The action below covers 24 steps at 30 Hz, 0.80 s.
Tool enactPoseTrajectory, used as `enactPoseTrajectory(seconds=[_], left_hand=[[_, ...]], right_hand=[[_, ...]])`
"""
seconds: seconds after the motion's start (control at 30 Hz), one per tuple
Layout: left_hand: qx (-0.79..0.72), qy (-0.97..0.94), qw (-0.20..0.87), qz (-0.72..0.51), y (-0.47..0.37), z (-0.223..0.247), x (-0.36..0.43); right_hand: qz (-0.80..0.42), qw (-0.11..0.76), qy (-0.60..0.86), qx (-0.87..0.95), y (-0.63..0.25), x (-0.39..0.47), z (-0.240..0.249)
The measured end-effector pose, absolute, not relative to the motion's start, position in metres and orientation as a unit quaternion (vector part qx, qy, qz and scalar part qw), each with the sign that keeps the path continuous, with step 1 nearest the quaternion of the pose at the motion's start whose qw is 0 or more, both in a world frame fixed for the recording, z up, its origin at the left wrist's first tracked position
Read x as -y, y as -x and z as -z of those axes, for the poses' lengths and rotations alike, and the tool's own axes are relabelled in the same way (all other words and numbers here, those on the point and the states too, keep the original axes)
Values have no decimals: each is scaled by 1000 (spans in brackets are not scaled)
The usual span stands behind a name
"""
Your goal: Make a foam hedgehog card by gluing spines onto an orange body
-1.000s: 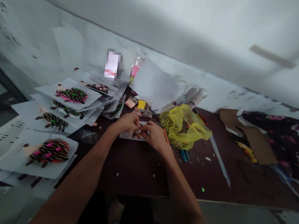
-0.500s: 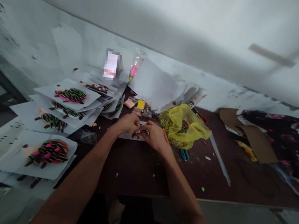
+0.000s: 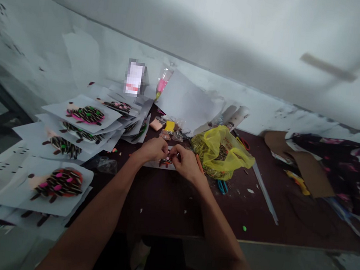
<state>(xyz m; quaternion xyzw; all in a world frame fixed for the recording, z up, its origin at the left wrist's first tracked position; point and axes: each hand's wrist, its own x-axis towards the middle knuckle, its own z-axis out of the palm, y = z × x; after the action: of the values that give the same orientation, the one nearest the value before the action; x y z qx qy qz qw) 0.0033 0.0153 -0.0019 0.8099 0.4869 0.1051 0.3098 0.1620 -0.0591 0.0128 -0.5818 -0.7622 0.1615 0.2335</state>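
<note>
A small white sheet (image 3: 153,164) lies on the dark brown table, bearing a partly hidden dark-striped figure (image 3: 165,163) with orange bits. My left hand (image 3: 156,149) is closed over the sheet's left part, fingertips pinched at the figure's upper edge; what they hold is too small to make out. From the right, my right hand (image 3: 184,158) reaches over the sheet, thumb and forefinger curled together beside the figure. Anything between those fingertips is too small to tell. Both hands are close together, a narrow gap between them.
Sheets with striped hedgehog figures (image 3: 86,115) are stacked at the left. A yellow bag (image 3: 226,153) of sticks stands right of my hands, with blue-handled scissors (image 3: 222,186) before it. Farther right are a clear strip (image 3: 266,192), brown cardboard (image 3: 308,173) and dark floral cloth (image 3: 335,165).
My right hand's fingertips have lifted and drawn slightly away from my left fingers, showing a bit more of the figure. My left hand has hardly moved.
</note>
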Motion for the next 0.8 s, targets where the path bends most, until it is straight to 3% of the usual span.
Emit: enactPoseTrajectory(seconds=[0.8], left_hand=[[-368,-826,409,-125,4,13,-27]], right_hand=[[-152,209,584,769,-164,57,-11]])
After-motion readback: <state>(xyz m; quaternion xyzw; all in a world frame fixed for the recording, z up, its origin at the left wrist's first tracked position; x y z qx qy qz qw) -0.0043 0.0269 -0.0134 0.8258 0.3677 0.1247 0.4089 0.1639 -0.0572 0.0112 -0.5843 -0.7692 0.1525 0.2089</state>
